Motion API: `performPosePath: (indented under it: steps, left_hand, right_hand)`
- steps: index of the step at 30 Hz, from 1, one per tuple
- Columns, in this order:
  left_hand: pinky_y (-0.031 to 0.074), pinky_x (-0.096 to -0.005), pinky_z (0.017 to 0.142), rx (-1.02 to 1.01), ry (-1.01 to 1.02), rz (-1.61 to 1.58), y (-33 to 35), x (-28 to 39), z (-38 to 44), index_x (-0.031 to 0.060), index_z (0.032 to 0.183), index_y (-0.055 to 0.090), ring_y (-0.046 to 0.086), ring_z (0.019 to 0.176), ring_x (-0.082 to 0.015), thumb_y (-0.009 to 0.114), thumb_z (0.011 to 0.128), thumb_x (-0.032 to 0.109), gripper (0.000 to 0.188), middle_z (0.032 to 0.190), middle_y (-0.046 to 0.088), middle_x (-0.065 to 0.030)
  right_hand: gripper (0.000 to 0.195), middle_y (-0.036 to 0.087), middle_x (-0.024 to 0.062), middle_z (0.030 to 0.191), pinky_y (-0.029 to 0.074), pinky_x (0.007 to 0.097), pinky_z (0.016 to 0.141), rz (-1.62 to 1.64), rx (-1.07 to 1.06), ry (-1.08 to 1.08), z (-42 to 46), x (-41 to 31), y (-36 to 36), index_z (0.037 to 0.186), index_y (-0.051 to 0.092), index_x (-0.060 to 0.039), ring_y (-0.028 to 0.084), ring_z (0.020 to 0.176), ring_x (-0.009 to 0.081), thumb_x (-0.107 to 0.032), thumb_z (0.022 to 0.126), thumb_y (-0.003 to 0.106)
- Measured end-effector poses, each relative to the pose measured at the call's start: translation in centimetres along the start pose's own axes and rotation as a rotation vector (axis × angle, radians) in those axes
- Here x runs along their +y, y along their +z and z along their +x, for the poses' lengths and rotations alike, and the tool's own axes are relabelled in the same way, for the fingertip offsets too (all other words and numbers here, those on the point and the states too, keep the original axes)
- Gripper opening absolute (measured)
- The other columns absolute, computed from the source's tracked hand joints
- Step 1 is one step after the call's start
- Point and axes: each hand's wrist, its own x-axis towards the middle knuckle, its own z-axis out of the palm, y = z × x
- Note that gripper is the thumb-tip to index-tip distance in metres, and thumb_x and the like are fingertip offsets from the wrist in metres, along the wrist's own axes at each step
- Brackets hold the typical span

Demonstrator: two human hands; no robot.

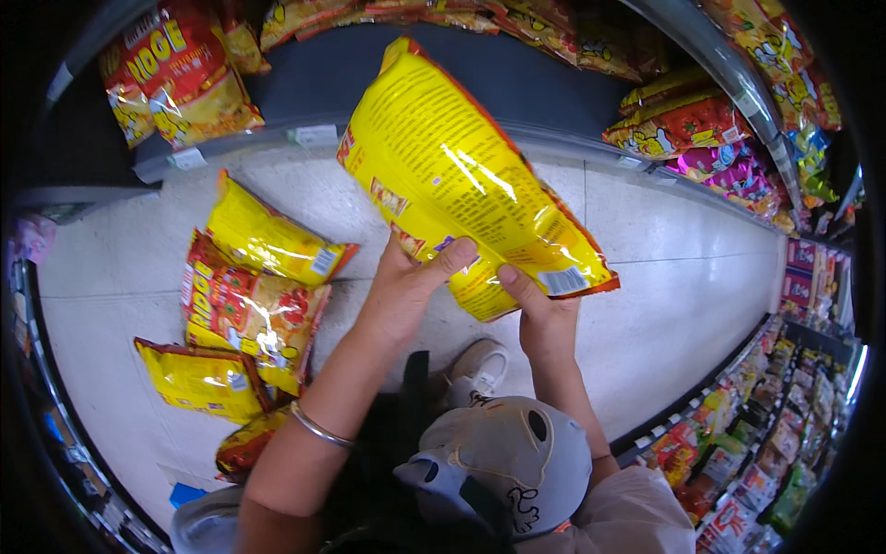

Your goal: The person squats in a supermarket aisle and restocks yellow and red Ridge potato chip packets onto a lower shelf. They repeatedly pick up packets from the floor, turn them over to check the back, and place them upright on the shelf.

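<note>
Both my hands grip a large yellow snack bag (443,166), its printed back turned up towards me and its barcode end near my right hand. My left hand (422,277) holds its left lower side, thumb on top. At the bottom edge, my right hand (543,305) has its thumb on the film beside the barcode; the fingers of both hands are hidden underneath. To the left of my left forearm, several more bags lie on the floor: a yellow one (270,235), a red potato chip bag (256,305) face up, and another yellow one (197,381).
A dark shelf (304,76) runs ahead, with red chip bags (187,76) standing at its left end and more bags (678,131) to the right. Lower right, another shelf holds many small snack packets (754,443). My shoe (481,363) rests on the tiled floor (657,311).
</note>
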Motion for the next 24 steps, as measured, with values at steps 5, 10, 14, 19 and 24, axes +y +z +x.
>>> performPosePath:
  steps: [5,10,14,19,24]
  left_hand:
    - [0.041,-0.0327,0.094,-0.031,-0.242,0.210,-1.6,-0.4,0.6,0.0097,0.144,0.027,0.053,0.113,-0.0174,0.062,0.089,0.040,0.072,0.125,0.054,-0.0095]
    - [0.049,-0.0354,0.086,0.129,-0.340,0.036,-4.0,-5.0,0.7,0.0057,0.137,0.033,0.059,0.103,-0.0206,0.071,0.079,0.014,0.070,0.115,0.059,-0.0113]
    - [0.052,-0.0362,0.084,0.256,-0.428,0.033,-7.1,-7.3,-0.8,0.0027,0.125,0.040,0.061,0.100,-0.0213,0.074,0.069,-0.003,0.065,0.113,0.059,-0.0111]
    - [0.050,-0.0335,0.088,0.340,-0.414,0.187,-9.3,-11.7,-2.9,0.0011,0.124,0.042,0.059,0.104,-0.0193,0.074,0.073,0.000,0.060,0.114,0.059,-0.0108]
    - [0.049,-0.0305,0.088,0.382,-0.366,0.385,-10.9,-14.7,-4.3,-0.0018,0.124,0.042,0.059,0.102,-0.0168,0.075,0.075,0.007,0.060,0.112,0.060,-0.0099]
  right_hand:
    - [0.051,0.058,0.0136,0.120,0.046,0.0354,0.091,-0.396,0.060,-0.331,0.8,1.0,-3.9,0.122,0.054,-0.0053,0.058,0.108,0.0249,-0.005,0.076,0.074]
    - [0.056,0.050,0.0158,0.133,0.045,0.0416,0.096,-1.191,-0.766,-0.531,1.7,0.9,-5.3,0.118,0.062,-0.0139,0.054,0.116,0.0339,-0.013,0.065,0.078]
    - [0.057,0.057,0.0138,0.127,0.043,0.0408,0.100,-1.259,-0.690,-0.436,11.9,-2.7,-6.8,0.122,0.059,-0.0113,0.055,0.117,0.0307,-0.022,0.071,0.080]
    - [0.073,0.052,0.0247,0.128,0.044,0.0455,0.096,-2.090,0.372,-0.356,33.9,-9.9,-9.4,0.129,0.049,-0.0012,0.052,0.116,0.0394,-0.050,0.077,0.067]
    - [0.069,0.054,0.0215,0.121,0.044,0.0431,0.093,-2.350,0.165,-0.323,41.5,-14.2,-12.0,0.126,0.047,-0.0016,0.054,0.108,0.0360,-0.048,0.078,0.064]
